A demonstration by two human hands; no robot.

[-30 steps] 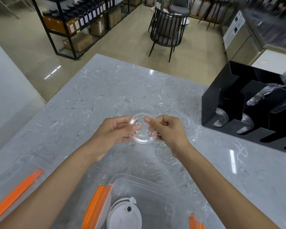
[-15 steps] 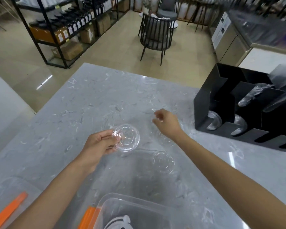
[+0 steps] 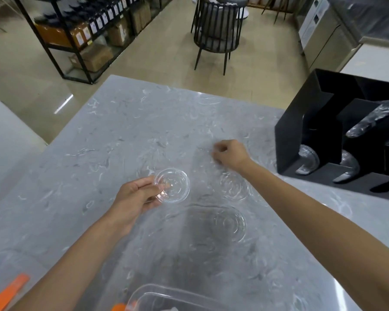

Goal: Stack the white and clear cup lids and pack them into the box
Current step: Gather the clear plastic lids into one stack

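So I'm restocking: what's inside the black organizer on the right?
The black organizer shows clear lid stacks low in its front slots and plastic-wrapped sleeves above. Its walls hide the rest.

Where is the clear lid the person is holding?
In the head view, the clear lid sits centre-left, pinched in the left hand above the grey counter, left of two loose lids lying flat.

Clear glossy plastic lid; polished grey marble counter.

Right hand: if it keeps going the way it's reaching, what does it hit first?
Right hand reaches out over the counter. Ahead looks free, only faint clear lid outlines, hard to confirm.
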